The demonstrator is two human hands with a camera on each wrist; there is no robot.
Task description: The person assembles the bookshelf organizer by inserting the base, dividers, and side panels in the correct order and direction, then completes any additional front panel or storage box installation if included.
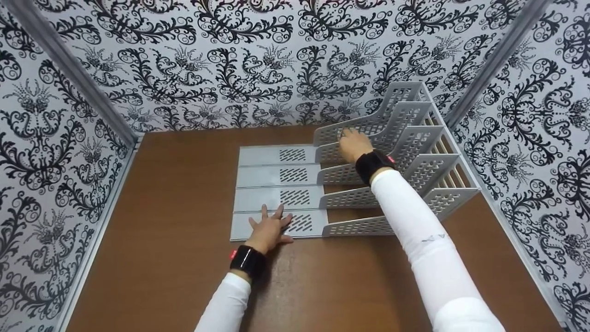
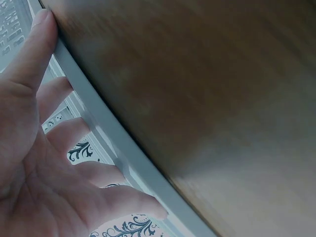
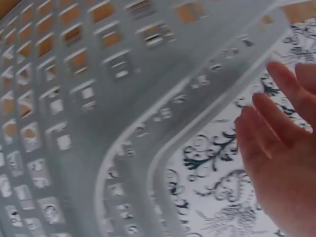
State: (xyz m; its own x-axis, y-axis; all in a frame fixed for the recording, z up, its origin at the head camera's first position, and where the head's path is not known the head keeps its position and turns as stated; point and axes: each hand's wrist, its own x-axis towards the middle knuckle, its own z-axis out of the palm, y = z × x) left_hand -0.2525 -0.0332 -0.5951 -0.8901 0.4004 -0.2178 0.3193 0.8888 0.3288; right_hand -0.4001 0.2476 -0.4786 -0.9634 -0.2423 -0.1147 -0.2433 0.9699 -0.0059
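A grey plastic file rack [image 1: 352, 199] with several perforated upright dividers lies right of centre on the brown table. Flat slotted panels [image 1: 258, 198] extend from its left side. My left hand [image 1: 267, 230] rests with spread, straight fingers on the nearest panel, by its front edge. In the left wrist view, the thumb and fingertips lie along the panel's pale rim [image 2: 106, 126]. My right hand [image 1: 355, 145] is over the far dividers. In the right wrist view, its loosely bent fingers [image 3: 269, 116] are beside the curved edge of a divider [image 3: 116, 111], with nothing between them.
Patterned black-and-white walls [image 1: 258, 69] enclose the brown table [image 1: 184, 193] at the back and both sides. Grey metal strips [image 1: 99, 198] run along the table's side edges. The rack's tall end [image 1: 454, 143] stands close to the right wall.
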